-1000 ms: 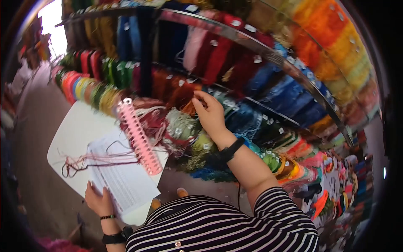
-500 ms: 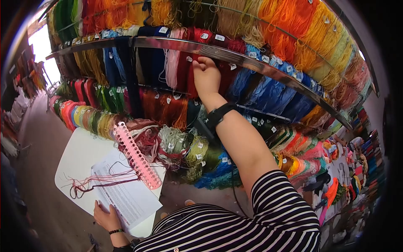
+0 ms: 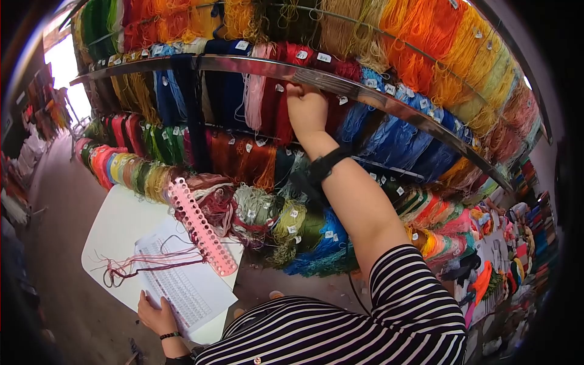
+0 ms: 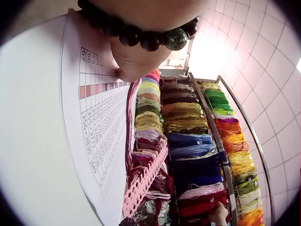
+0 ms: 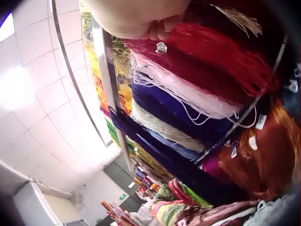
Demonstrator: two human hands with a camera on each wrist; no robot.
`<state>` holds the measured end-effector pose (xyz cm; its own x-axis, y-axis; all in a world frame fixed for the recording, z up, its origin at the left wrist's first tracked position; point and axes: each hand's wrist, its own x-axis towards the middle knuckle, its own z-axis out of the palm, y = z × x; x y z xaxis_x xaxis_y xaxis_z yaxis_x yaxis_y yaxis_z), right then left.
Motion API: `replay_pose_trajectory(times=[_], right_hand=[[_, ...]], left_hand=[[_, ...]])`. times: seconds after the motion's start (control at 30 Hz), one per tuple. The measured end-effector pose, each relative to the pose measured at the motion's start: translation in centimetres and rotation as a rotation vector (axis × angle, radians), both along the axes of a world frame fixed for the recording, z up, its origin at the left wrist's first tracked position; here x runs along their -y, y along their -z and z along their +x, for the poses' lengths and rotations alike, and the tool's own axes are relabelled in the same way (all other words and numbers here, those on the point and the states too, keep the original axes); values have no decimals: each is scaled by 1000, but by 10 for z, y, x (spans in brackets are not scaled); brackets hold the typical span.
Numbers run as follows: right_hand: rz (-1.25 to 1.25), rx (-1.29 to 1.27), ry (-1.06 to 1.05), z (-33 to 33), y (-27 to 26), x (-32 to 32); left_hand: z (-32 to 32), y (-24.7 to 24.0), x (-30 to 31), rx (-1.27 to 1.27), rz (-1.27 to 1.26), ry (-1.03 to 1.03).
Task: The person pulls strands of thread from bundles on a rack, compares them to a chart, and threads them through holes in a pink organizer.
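My right hand (image 3: 307, 109) is raised to the rack, its curled fingers pinching strands of a dark red thread skein (image 5: 207, 56) just below the metal rail. A small white tag hangs close beside those fingers. Low on the left, my left hand (image 3: 157, 315) grips the edge of a white board (image 3: 109, 219), thumb over a printed paper chart (image 3: 182, 292). The chart shows a row of small colour swatches in the left wrist view. A pink strip with punched holes (image 3: 204, 231) lies across the board's far side, pink and maroon threads (image 3: 158, 261) trailing from it.
A curved metal rail (image 3: 255, 66) crosses in front of the hanging skeins. Blue skeins (image 3: 401, 143) hang to the right, rust-brown ones (image 3: 240, 161) below. Bundled threads (image 3: 252, 207) bulge out beyond the board. More coloured goods (image 3: 486, 274) lie at far right.
My right hand has risen from the rust-brown skeins to the red ones under the rail, and its fingers have curled in tighter. The left hand keeps its hold on the board.
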<state>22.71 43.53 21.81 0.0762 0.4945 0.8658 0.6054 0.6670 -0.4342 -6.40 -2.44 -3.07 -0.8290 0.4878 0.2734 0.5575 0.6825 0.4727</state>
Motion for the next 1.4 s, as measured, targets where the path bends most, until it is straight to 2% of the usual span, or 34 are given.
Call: replay_pose_trajectory(times=[0.1, 0.2, 0.3, 0.4, 0.5, 0.6, 0.7, 0.8, 0.9, 1.0, 1.07, 1.17, 1.27, 1.33, 1.4], right_hand=[[-97, 151, 160, 2, -4, -18], [-51, 172, 269, -3, -7, -32], [-161, 72, 176, 1, -9, -15], [-94, -90, -33, 3, -2, -4], [-17, -7, -133, 13, -2, 24], [-30, -21, -146, 14, -2, 27], [-331, -442, -526, 9, 1, 18], [-354, -453, -571, 7, -4, 14], [-444, -315, -473, 9, -6, 2], [-541, -436, -517, 8, -6, -2], [-439, -400, -447, 7, -3, 1], [-356, -324, -393, 12, -3, 20], [-340, -215, -425, 16, -6, 59], [-317, -191, -495, 17, 3, 82], [-380, -165, -537, 23, 11, 103]], left_hand=[[0, 0, 0, -12, 14, 6], [0, 1, 1, -14, 23, 16], [-1, 2, 2, -30, 37, 28], [-1, 2, 2, -30, 57, 40], [-2, 4, 2, -32, 59, 41], [-1, 1, 1, -27, 51, 36], [-1, -1, 1, -24, 46, 37], [1, -2, 0, -17, 38, 29], [0, -1, 1, -17, 44, 40], [-2, 0, 2, 22, 63, 52], [-4, -5, 2, 94, 97, 66], [-23, -26, -1, -7, 261, 154], [-8, -90, -51, 95, 496, 443], [15, -133, -95, 192, 493, 633], [40, -159, -142, 506, 522, 812]])
